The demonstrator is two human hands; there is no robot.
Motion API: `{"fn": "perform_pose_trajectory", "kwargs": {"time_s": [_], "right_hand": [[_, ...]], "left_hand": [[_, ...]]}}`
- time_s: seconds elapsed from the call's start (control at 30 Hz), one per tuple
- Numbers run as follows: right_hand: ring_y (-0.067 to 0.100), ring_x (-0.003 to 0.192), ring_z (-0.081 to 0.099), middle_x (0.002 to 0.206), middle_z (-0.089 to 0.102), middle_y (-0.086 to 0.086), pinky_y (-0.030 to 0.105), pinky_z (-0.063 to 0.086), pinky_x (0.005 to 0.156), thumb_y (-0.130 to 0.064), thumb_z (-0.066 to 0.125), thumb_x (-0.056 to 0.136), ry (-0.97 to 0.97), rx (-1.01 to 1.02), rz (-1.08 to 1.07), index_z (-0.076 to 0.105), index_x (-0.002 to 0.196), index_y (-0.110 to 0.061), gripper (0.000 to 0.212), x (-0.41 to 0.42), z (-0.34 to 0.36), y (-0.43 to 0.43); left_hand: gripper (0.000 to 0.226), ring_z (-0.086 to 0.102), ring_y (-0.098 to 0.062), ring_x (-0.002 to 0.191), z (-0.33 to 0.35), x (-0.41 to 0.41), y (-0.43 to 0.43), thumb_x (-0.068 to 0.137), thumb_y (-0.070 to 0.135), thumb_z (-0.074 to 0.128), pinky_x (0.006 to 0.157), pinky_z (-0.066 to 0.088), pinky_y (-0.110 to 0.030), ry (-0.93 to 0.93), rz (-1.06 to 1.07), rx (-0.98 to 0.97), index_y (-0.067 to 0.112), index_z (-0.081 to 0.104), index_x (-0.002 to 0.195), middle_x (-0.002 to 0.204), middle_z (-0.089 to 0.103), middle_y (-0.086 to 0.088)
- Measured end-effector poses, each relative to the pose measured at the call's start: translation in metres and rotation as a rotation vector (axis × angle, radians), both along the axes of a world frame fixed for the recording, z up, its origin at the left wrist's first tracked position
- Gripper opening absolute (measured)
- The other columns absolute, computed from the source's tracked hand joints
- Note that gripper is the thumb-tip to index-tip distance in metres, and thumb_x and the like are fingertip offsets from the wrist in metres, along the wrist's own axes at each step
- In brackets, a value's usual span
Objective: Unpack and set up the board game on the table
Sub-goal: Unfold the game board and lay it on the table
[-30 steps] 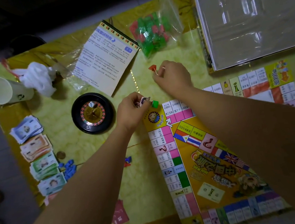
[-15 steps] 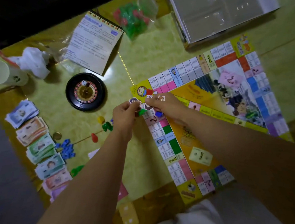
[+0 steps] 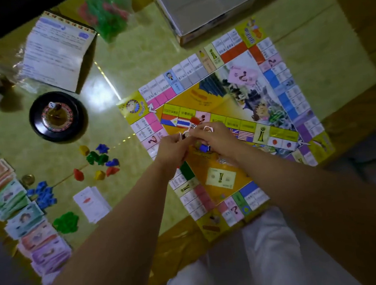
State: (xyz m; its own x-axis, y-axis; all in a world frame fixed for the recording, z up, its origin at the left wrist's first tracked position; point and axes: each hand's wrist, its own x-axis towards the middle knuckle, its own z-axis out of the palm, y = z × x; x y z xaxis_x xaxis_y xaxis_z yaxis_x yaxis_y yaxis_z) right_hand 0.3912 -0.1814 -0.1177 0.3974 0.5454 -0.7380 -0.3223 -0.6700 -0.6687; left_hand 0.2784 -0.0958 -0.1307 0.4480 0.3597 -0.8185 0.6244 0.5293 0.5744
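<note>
Board (image 3: 204,100) on glossy yellow-green table (image 3: 131,63)

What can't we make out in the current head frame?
Head view only:
- small pieces pinched by left hand and right hand: fingers cover them and they are blurred, so count and faces are unclear.
- rule sheet: text lost to motion blur.
- bag of pieces and box: cut by top edge.
- banknote stacks: cut by left edge.

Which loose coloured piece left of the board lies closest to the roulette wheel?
The yellow piece at the cluster's upper left; the other yellow piece lies lower, farther from the roulette wheel.
</note>
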Motion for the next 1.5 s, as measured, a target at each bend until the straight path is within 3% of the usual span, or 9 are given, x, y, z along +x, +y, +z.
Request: {"fn": "perform_pose_trajectory", "kwargs": {"time_s": [0.2,0.37,0.5,0.63,0.73,0.93,1.13,1.33,1.5], "right_hand": [[0.001,0.059,0.053,0.070,0.055,-0.006,0.017,0.044,0.060,-0.018,0.059,0.094,0.035,0.002,0.013,0.068,0.103,-0.006,0.018,0.068,-0.004,-0.026],[0.005,0.039,0.032,0.066,0.048,0.001,0.017,0.027,0.036,-0.005,0.038,0.093,-0.071,-0.102,0.004,0.064,0.107,-0.015,0.031,0.173,-0.020,-0.046],[0.013,0.048,0.038,0.075,0.056,0.001,0.021,0.031,0.043,-0.004,0.037,0.096,-0.180,-0.093,-0.051,0.062,0.106,-0.015,0.029,0.244,-0.040,-0.056],[0.022,0.078,0.049,0.107,0.064,0.009,0.028,0.041,0.057,-0.002,0.041,0.097,-0.212,-0.038,0.017,0.061,0.118,-0.012,0.030,0.281,-0.052,-0.062],[0.015,0.083,0.059,0.123,0.061,0.006,0.018,0.049,0.062,0.002,0.044,0.094,-0.269,-0.008,0.067,0.061,0.124,-0.011,0.037,0.294,-0.059,-0.056],[0.028,0.089,0.068,0.098,0.070,0.001,0.045,0.057,0.080,-0.009,0.055,0.091,-0.397,0.018,0.072,0.071,0.107,-0.018,0.024,0.308,-0.064,-0.020],[0.022,0.094,0.063,0.111,0.060,0.014,0.031,0.053,0.087,-0.001,0.061,0.086,-0.602,0.145,0.204,0.072,0.102,-0.009,0.021,0.305,-0.074,0.017],[0.012,0.082,0.055,0.112,0.052,0.007,0.026,0.051,0.077,0.004,0.061,0.080,-0.610,0.103,0.328,0.061,0.120,-0.012,0.043,0.308,-0.086,0.012],[0.009,0.074,0.049,0.103,0.050,-0.003,0.030,0.051,0.066,-0.004,0.063,0.076,-0.587,0.052,0.280,0.051,0.115,-0.022,0.044,0.315,-0.075,-0.010]], "left_hand": [[0.025,0.031,-0.005,0.032,0.009,0.066,-0.036,0.092,0.019,0.064,0.036,0.025,-0.014,-0.002,0.066,0.045,0.010,0.057,0.070,0.042,0.038,0.003],[0.017,0.045,-0.007,0.040,-0.005,0.148,-0.056,0.091,0.023,0.064,0.048,0.035,-0.022,0.025,0.101,0.253,0.010,0.070,0.082,0.060,0.054,-0.008],[0.020,0.062,-0.022,0.087,-0.029,0.193,-0.066,0.090,0.035,0.065,0.077,0.051,-0.039,0.014,-0.028,0.460,0.016,0.070,0.096,0.102,0.067,-0.007],[0.037,0.053,-0.019,0.122,-0.047,0.222,-0.080,0.094,0.038,0.058,0.090,0.051,-0.038,0.111,-0.155,0.634,0.016,0.064,0.125,0.147,0.045,0.006],[0.035,0.057,-0.015,0.115,-0.049,0.217,-0.088,0.096,0.038,0.056,0.077,0.047,-0.028,0.177,-0.202,0.758,0.020,0.063,0.125,0.143,0.049,0.010],[0.023,0.064,-0.017,0.086,-0.049,0.213,-0.077,0.091,0.039,0.059,0.071,0.053,-0.037,0.164,0.010,0.692,0.021,0.072,0.087,0.097,0.069,0.000],[0.033,0.070,-0.022,0.080,-0.052,0.240,-0.054,0.087,0.043,0.060,0.073,0.057,-0.050,0.130,0.136,0.511,0.013,0.072,0.095,0.085,0.072,-0.006],[0.023,0.067,-0.024,0.075,-0.057,0.248,-0.043,0.089,0.032,0.065,0.074,0.056,-0.054,0.037,0.165,0.410,0.013,0.068,0.077,0.072,0.066,-0.002],[0.025,0.062,-0.018,0.072,-0.048,0.257,-0.040,0.091,0.027,0.065,0.072,0.055,-0.044,0.007,0.156,0.326,0.003,0.070,0.089,0.072,0.064,-0.003]]}}
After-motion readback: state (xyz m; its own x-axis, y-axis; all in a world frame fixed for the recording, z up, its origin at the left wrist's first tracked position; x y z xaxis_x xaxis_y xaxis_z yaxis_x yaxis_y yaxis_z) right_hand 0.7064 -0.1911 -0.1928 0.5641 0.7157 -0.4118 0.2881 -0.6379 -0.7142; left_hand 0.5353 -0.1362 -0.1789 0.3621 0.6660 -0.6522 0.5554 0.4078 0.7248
